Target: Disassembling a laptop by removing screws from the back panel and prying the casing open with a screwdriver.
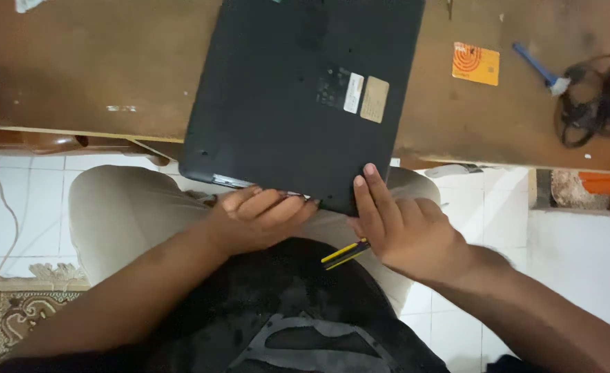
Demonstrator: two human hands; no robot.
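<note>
A single head-worn camera looks almost straight down from above the seated person, close enough that the lap and both forearms fill the lower half of the picture. It faces forward over the near edge of the wooden desk, which crosses the upper half, slightly tilted. The desk's far edge lies outside the view. White floor tiles show to the left and right below the desk. No second view shares the scene.
</note>
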